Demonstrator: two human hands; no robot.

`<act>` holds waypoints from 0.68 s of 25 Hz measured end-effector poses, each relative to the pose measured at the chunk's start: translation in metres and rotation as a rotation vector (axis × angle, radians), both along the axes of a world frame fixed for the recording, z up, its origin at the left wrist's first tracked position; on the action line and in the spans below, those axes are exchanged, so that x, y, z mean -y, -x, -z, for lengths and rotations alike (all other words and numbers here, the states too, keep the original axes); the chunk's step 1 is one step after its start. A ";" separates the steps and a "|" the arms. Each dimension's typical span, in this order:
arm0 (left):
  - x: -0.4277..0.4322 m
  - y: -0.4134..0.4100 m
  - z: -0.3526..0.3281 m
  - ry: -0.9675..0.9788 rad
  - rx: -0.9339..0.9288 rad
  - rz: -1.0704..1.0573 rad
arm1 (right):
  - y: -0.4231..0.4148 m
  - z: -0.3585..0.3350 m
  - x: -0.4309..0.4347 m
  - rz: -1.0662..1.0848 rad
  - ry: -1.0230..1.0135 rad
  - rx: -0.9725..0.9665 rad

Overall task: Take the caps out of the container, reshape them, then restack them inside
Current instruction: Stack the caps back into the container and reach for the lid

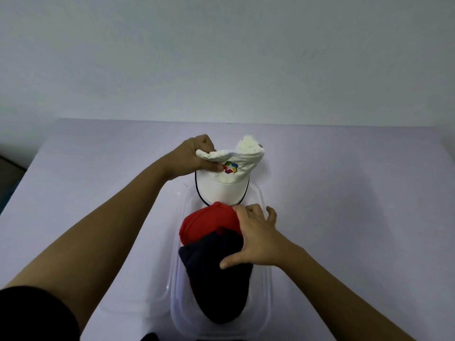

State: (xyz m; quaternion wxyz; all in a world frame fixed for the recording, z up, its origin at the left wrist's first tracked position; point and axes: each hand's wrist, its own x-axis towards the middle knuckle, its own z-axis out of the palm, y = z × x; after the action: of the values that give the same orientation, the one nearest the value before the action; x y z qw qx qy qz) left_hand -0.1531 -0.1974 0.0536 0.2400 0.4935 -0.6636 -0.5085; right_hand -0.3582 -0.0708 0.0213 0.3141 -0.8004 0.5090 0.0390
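Note:
A clear plastic container (267, 279) lies on the table in front of me. Inside it a dark navy cap (216, 281) rests nearest me, partly over a red cap (209, 222). A white cap (221, 183) with a colourful logo and a dark-edged brim is lifted at the container's far end, its crown crumpled. My left hand (197, 156) grips that crown at its left side. My right hand (256, 237) lies flat with fingers spread, pressing on the navy and red caps.
The pale lilac table (344, 180) reaches back to a plain wall. A clear lid-like piece (138, 299) lies left of the container. The table's left edge drops off by a dark floor strip (9, 173).

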 end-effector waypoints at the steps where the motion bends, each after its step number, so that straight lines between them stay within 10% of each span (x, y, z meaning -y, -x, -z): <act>1: -0.004 0.002 0.005 -0.034 0.050 0.060 | -0.001 -0.002 -0.003 -0.011 0.014 0.006; 17: -0.031 -0.013 0.037 -0.422 -0.051 0.045 | 0.002 -0.010 -0.016 -0.044 0.128 -0.042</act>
State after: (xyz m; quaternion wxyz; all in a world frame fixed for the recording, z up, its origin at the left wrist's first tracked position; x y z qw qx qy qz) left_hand -0.1405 -0.1663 0.0167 0.1365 0.5050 -0.5469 -0.6536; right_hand -0.3598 -0.0548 0.0318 0.2506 -0.8288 0.4993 0.0301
